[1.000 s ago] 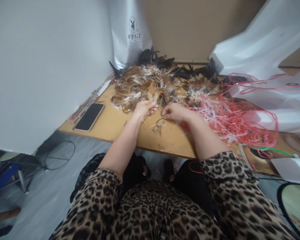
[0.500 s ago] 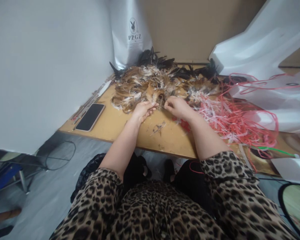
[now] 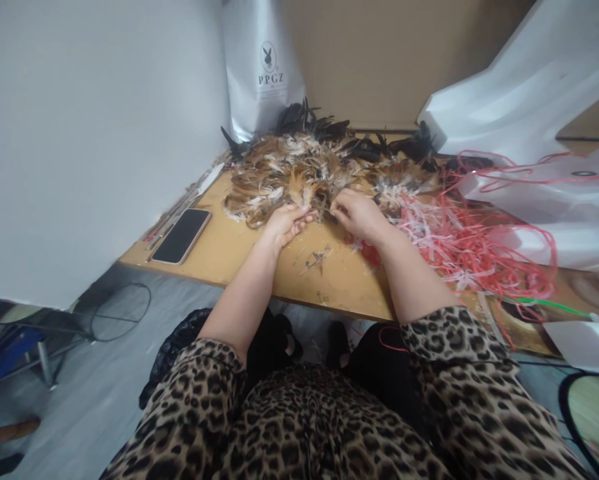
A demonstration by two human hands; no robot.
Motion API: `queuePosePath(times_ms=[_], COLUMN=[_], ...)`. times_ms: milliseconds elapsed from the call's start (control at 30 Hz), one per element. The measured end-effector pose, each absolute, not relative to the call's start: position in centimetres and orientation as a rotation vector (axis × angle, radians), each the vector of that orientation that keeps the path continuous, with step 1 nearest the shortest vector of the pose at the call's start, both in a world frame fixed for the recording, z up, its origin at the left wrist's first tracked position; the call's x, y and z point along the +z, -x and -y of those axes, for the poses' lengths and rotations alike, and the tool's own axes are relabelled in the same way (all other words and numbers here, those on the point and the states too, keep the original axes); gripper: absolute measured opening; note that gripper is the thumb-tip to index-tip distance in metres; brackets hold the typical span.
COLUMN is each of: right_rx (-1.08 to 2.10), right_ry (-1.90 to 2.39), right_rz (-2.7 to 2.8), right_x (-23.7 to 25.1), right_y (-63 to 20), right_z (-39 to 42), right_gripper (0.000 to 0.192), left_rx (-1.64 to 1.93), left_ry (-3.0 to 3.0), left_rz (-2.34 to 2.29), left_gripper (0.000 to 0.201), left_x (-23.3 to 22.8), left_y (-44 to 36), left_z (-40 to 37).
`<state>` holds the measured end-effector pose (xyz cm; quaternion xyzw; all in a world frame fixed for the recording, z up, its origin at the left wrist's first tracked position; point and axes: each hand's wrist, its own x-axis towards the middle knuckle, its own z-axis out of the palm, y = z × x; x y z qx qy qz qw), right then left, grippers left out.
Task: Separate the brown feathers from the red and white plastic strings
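Hands: left hand [image 3: 285,223] and right hand [image 3: 357,213] lie close together at the near edge of the feathers [image 3: 299,175].
Grip: left fingers curl around a small tuft; right fingers pinch at it, contents too small to tell.
Feathers: heaped on the table [image 3: 239,250].
Phone [image 3: 181,235]: left, apart.
Strips [image 3: 459,240]: red tangle, right.
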<state>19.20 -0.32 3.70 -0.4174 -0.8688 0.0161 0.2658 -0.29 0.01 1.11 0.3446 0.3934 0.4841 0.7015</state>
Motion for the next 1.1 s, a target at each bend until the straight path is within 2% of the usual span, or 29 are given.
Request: queuePosePath(times_ms=[233,367,433,600,800,967,1100], right_rx=[0.035,0.121,0.281,0.949,1.331,1.396,1.23], right_ry=[1.176,1.157,1.181,1.28,1.157,1.117,1.109], right_rz=[2.325,2.073,1.924,1.605,1.244,1.148,1.252], right_x=[3.6,3.8,3.9,3.4,2.4,2.3,2.5], right_y=[-18.9,-18.2,-17.7,-16.5,-15.7,-15.7,-15.8], right_z=[0.6,1.1,1.3,1.4,1.0,1.0,1.0], right_gripper=[0.011,0.015,0.02,0.036,0.041,0.039,0.038], left_rx=[1.076,1.173,1.235,1.331,1.284,1.207,1.171], left_ry=[-0.821,-0.802,-0.812,-0.904,-1.039,-0.983,-0.909], left_rz=[-0.92,-0.932,-0.938,-0.95,-0.897,-0.894,-0.87], left_gripper=[0.004,0.003,0.004,0.012,0.015,0.014,0.013], left_x=[0.8,0.9,0.9,1.2,1.4,1.5,1.4], left_y=[-0.1,-0.4,-0.5,-1.0,-1.6,-1.8,-1.5], left_z=[0.1,0.0,0.0,0.3,0.9,1.2,1.1])
